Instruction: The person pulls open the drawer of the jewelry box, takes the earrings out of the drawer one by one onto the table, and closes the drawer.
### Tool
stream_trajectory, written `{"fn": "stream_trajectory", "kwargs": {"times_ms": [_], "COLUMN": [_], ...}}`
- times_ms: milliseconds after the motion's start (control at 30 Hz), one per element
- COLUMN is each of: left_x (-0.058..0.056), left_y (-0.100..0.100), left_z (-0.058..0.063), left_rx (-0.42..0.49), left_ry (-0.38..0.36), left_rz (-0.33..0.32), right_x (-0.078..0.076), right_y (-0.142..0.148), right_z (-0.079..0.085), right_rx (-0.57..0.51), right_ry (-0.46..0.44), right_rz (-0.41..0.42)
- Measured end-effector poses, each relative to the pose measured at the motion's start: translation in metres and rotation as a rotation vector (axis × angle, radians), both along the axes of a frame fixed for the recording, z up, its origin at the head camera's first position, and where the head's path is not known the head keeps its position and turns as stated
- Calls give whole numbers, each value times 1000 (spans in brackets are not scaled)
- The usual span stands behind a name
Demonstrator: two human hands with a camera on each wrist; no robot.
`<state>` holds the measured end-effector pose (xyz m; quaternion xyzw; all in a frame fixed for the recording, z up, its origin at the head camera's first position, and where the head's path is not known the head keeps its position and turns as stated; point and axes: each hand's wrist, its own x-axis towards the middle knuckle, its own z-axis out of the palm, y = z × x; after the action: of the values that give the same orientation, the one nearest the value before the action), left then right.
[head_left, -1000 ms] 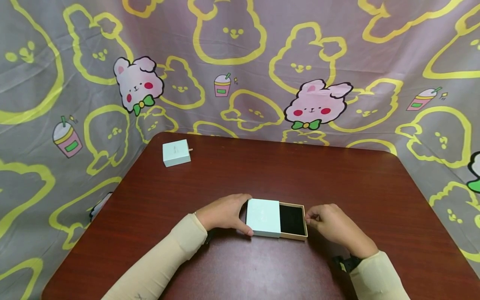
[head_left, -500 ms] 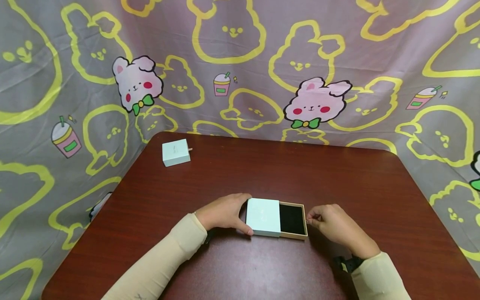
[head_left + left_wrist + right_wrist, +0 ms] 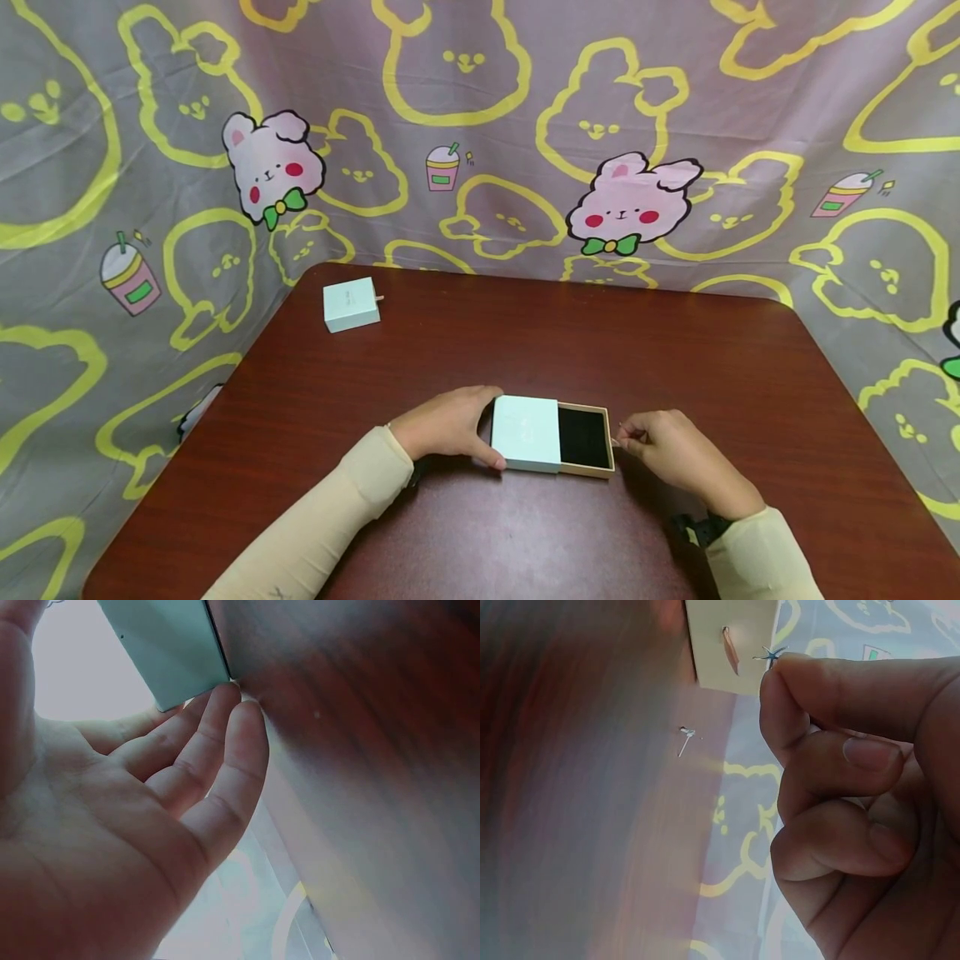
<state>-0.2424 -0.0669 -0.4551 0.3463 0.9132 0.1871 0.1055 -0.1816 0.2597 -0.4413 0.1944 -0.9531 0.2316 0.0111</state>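
Note:
My left hand (image 3: pixel 450 423) holds the pale blue sleeve of a jewelry drawer box (image 3: pixel 525 433), thumb at its near edge and fingers at its far edge. The tan inner drawer (image 3: pixel 611 450), lined with a black pad (image 3: pixel 585 437), is pulled partway out to the right. Just beyond the drawer's end, my right hand (image 3: pixel 667 450) pinches a small star-shaped earring (image 3: pixel 771 656) between thumb and index finger. In the right wrist view, a ribbon tab (image 3: pixel 730 651) hangs on the drawer's end, and a small stud earring (image 3: pixel 685 739) lies on the table.
Another pale blue box (image 3: pixel 351 305), closed, with a small ribbon tab on its right side, stands at the back left of the dark red wooden table (image 3: pixel 525 342). A printed cloth (image 3: pixel 502 108) hangs behind and along both sides.
My right hand has drawn slightly right, away from the drawer's end, and the ribbon tab now shows beside the fingertips. The left hand and box stay in place.

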Motion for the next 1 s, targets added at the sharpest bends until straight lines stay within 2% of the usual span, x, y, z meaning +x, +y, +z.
{"fn": "stream_trajectory", "kwargs": {"times_ms": [1000], "left_x": [-2], "left_y": [-1], "left_z": [-1], "left_rx": [-2], "left_ry": [-11], "left_rz": [-12], "right_x": [1], "right_y": [9], "right_z": [0], "right_rx": [35], "right_ry": [-63], "right_rz": [-50]}}
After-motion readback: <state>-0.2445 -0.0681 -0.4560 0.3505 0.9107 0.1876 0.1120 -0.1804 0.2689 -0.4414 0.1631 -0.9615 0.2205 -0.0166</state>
